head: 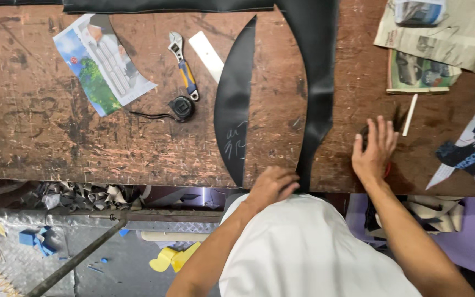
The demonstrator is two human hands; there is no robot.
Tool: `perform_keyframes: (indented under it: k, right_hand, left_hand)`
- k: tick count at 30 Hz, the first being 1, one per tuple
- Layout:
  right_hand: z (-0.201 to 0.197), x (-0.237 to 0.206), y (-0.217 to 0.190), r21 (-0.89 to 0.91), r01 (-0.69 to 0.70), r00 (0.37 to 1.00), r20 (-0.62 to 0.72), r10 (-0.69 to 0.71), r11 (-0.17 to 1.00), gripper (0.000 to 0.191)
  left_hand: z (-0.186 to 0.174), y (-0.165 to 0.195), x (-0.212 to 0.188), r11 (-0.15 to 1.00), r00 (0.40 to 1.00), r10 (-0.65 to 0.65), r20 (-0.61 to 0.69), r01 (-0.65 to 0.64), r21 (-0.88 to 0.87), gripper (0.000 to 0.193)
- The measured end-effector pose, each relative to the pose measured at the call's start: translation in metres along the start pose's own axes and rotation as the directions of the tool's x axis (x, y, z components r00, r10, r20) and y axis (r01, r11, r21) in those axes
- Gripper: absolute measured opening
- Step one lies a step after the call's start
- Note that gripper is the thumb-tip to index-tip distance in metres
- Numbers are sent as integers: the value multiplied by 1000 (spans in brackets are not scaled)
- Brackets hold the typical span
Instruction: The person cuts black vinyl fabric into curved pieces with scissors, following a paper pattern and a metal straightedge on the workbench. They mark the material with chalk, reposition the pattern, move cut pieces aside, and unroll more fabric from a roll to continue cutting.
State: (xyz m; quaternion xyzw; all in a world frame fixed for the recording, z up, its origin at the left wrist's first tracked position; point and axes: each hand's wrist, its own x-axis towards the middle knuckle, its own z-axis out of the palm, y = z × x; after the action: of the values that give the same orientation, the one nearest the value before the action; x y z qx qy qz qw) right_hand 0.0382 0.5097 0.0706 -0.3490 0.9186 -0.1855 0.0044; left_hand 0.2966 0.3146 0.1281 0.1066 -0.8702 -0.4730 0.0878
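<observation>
Head camera view, looking down at a scarred brown wooden workbench (pixel 56 132) and a person in a white shirt working at its near edge.

The left hand (pixel 273 186) rests at the bench edge with its fingers curled loosely inward. It lies against the lower end of a long black strip of sheet material (pixel 317 82) that runs from the far side of the bench to the near edge. Whether the fingers pinch the strip or only press on it cannot be told.

The right hand (pixel 374 149) lies flat on the bench, well to the right of the strip, fingers spread and pointing away from the person. It covers a small dark object; a bit of red shows under the palm. What that object is cannot be made out, and the hand does not appear closed around it.

Just left of the strip lies a black crescent-shaped cut piece (pixel 235 104) with faint chalk marks near its lower end.

Farther left are an adjustable wrench (pixel 184 63) with a blue and yellow handle, a black tape measure (pixel 182 107), a white flat strip (pixel 206 55) and a printed leaflet (pixel 101 63). Newspapers (pixel 441 38) lie at the right, with a thin white stick (pixel 409 114) near the right hand's fingertips.
</observation>
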Motion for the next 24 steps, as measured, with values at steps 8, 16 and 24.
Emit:
perform_keyframes:
  k: [8,16,24]
  right_hand:
    - [7,6,-117,251,75,997,-48,-64,965,50]
    - [20,14,-266,489,331,842,232,-486,807,71]
    - [26,24,-277,581,131,753,468,-462,803,31]
  left_hand:
    - [-79,-62,-17,903,871,-265,-414,374,210,63]
    - [-122,-78,-19,936,972,-234,-27,233,263,36]
    - [-229,-14,25,958,968,129,216,-177,224,27]
